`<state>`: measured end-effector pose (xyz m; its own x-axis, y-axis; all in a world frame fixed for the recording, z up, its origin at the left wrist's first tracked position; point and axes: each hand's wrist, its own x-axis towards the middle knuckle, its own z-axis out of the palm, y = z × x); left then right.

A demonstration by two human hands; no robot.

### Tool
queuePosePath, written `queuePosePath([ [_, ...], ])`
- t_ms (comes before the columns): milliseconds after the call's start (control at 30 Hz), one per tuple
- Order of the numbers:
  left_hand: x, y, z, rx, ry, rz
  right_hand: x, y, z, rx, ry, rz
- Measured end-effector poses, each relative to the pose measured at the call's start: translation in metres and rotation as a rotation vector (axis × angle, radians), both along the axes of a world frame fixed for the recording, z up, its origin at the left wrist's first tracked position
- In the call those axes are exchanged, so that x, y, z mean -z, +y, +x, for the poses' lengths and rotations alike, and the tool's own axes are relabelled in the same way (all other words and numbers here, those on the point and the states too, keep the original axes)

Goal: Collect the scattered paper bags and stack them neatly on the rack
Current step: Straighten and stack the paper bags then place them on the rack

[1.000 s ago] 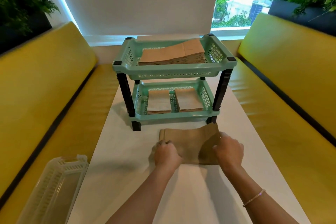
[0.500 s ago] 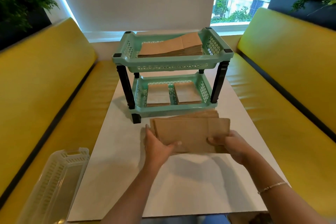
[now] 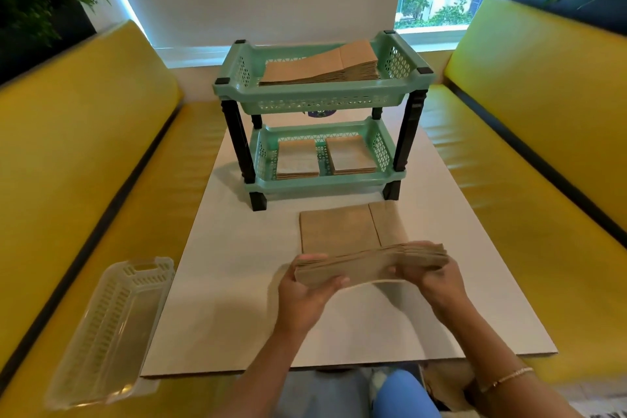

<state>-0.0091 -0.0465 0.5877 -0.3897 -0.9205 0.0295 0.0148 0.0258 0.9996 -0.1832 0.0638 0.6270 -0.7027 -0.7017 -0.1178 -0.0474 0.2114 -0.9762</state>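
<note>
While you hold the bundle of paper bags point(image 3: 369, 266) above the white table point(image 3: 210, 299), your left hand point(image 3: 303, 295) grips its left end, thumb curled over the near face, and your right hand point(image 3: 432, 278) grips the right end with fingers wrapped round it. One loose bag point(image 3: 349, 229) lies flat on the table just beyond the bundle, near the front of the green two-tier rack point(image 3: 322, 95). The rack's top tray carries a slanted stack of bags point(image 3: 325, 66); the lower tray carries two smaller stacks point(image 3: 298, 159) side by side. A dark sticker point(image 3: 321, 112) shows under the top tray's front edge, but its writing is too small to read. The bags show no print. A clear plastic basket point(image 3: 105, 329) lies on the yellow bench point(image 3: 84, 153) at your left.
</note>
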Motion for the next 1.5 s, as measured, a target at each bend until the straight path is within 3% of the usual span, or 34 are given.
queuePosePath([
  [133,-0.007,-0.01,0.004,0.018,0.005,-0.02,-0.011,0.0,-0.002,-0.027,-0.052,-0.106],
  [300,-0.001,-0.014,0.02,0.135,-0.493,-0.078,-0.009,0.003,-0.008,-0.03,0.069,-0.019],
  [367,-0.013,-0.02,0.022,0.113,-0.438,-0.043,-0.017,0.002,-0.016,-0.087,0.16,0.038],
  [500,-0.07,-0.027,0.011,0.053,0.138,0.154,-0.027,-0.004,-0.021,-0.208,0.134,0.106],
  [567,-0.084,-0.025,-0.001,0.076,0.29,0.167,-0.02,-0.01,-0.01,-0.217,0.14,0.13],
  [633,-0.084,-0.018,-0.012,0.124,0.252,0.175,-0.007,-0.016,0.006,-0.196,0.152,0.153],
  [800,-0.036,0.0,-0.028,0.183,-0.083,0.2,0.02,-0.029,0.034,-0.063,0.013,0.136],
  [1067,-0.028,-0.008,-0.027,0.188,-0.124,0.126,0.003,-0.036,0.031,-0.073,-0.031,-0.01],
  [1200,-0.014,-0.012,-0.014,0.29,-0.399,0.092,-0.002,-0.033,0.029,-0.134,-0.062,0.0],
  [1333,-0.036,-0.03,-0.006,0.342,-0.575,-0.035,-0.035,-0.039,0.009,-0.102,-0.115,-0.166],
  [1433,-0.056,-0.048,0.006,0.29,-0.54,-0.059,-0.051,-0.041,-0.014,-0.036,-0.161,-0.281],
  [1500,-0.062,-0.054,0.014,0.19,-0.308,0.057,-0.048,-0.036,-0.022,-0.027,-0.159,-0.257],
])
